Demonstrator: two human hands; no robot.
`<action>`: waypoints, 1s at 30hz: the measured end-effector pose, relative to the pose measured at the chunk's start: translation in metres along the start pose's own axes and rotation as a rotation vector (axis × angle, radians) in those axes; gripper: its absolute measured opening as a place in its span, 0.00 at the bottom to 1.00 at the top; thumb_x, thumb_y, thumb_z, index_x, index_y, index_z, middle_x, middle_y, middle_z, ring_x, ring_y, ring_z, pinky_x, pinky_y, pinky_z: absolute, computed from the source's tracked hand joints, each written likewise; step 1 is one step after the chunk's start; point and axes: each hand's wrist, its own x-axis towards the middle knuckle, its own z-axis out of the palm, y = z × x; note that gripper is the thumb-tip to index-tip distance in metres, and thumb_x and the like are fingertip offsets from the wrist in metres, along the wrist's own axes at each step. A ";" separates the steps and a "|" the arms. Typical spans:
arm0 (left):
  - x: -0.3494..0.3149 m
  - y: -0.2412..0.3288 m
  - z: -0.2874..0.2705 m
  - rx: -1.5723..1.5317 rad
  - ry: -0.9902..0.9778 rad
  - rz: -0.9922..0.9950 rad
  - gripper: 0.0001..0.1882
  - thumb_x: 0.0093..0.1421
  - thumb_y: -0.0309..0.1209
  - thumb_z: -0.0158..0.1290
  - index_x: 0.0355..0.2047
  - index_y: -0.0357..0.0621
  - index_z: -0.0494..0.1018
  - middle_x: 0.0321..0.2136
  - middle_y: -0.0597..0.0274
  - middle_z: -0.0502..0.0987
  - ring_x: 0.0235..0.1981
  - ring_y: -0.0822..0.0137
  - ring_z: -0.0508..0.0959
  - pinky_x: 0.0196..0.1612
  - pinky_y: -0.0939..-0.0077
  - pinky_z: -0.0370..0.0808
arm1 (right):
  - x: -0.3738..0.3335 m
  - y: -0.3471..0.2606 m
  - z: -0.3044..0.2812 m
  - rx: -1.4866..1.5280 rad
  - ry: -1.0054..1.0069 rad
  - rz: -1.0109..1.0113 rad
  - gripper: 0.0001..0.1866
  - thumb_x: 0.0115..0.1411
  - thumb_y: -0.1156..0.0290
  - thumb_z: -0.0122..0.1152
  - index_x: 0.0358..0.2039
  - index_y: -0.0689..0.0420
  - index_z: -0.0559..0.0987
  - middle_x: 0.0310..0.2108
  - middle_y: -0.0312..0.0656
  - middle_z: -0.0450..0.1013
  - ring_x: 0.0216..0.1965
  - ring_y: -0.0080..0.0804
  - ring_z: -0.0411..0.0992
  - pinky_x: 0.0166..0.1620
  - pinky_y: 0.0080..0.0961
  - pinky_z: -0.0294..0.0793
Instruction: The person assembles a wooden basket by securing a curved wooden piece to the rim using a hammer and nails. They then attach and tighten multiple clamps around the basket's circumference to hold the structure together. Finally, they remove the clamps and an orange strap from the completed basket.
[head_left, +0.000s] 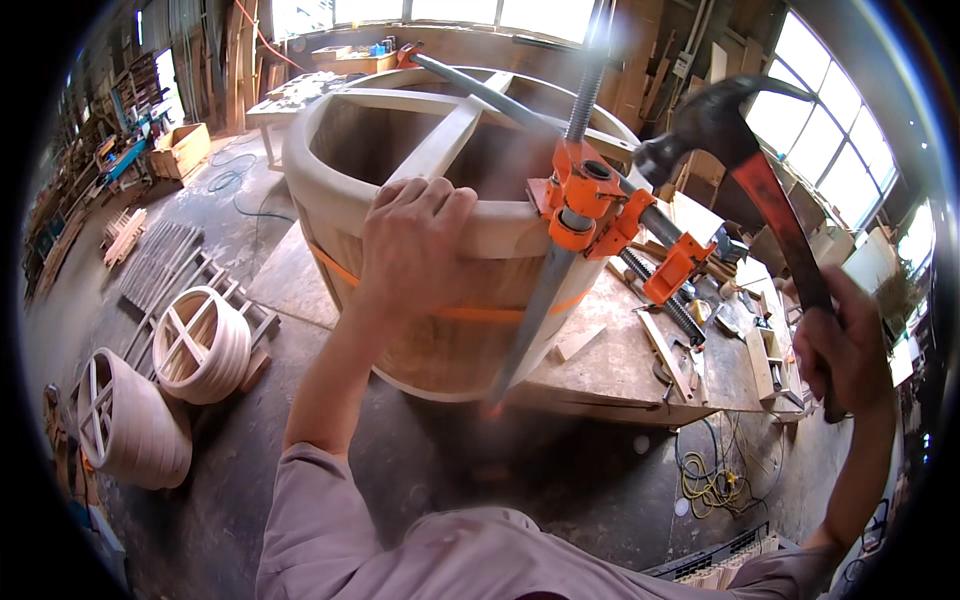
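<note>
drum point(470, 345) on bench point(630, 365) | hammer point(772, 195) right of drum | frames point(230, 350) left

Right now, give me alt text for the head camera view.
The right hand holds up a claw hammer beside orange clamps on a large rounded wooden frame, whose rim the left hand touches. Two smaller oval wooden frames sit at lower left.
</note>
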 end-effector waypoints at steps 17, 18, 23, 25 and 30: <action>0.000 0.003 0.001 -0.096 -0.019 -0.027 0.26 0.36 0.39 0.66 0.37 0.44 0.73 0.31 0.60 0.76 0.35 0.56 0.78 0.46 0.61 0.72 | 0.041 -0.054 -0.027 -0.220 0.064 0.022 0.22 0.66 0.62 0.51 0.55 0.59 0.65 0.17 0.30 0.60 0.10 0.13 0.55 0.12 0.13 0.55; 0.000 0.005 0.003 -0.087 0.001 -0.017 0.26 0.35 0.39 0.66 0.36 0.44 0.73 0.30 0.60 0.76 0.34 0.57 0.78 0.45 0.61 0.72 | 0.043 -0.051 -0.025 -0.195 0.102 0.052 0.24 0.67 0.61 0.52 0.58 0.59 0.64 0.17 0.30 0.60 0.10 0.12 0.55 0.12 0.12 0.54; -0.003 0.001 0.002 -0.036 -0.038 -0.024 0.29 0.38 0.45 0.67 0.38 0.44 0.73 0.32 0.59 0.77 0.36 0.54 0.78 0.47 0.59 0.72 | 0.046 -0.058 0.008 -0.357 -0.075 0.152 0.15 0.65 0.69 0.50 0.50 0.59 0.65 0.16 0.30 0.60 0.11 0.15 0.57 0.13 0.15 0.56; -0.005 -0.002 0.000 -0.055 -0.006 -0.002 0.31 0.38 0.47 0.68 0.39 0.43 0.73 0.34 0.59 0.77 0.38 0.54 0.77 0.48 0.58 0.72 | 0.038 -0.071 0.009 -0.346 -0.057 0.153 0.19 0.64 0.73 0.49 0.55 0.60 0.67 0.16 0.31 0.61 0.11 0.13 0.55 0.14 0.15 0.55; -0.014 -0.037 -0.015 0.000 0.083 0.028 0.39 0.38 0.56 0.67 0.44 0.41 0.73 0.38 0.57 0.77 0.41 0.52 0.77 0.50 0.56 0.71 | 0.021 -0.071 0.027 -0.108 -0.106 0.067 0.08 0.62 0.70 0.49 0.38 0.62 0.69 0.12 0.31 0.61 0.07 0.14 0.56 0.12 0.15 0.55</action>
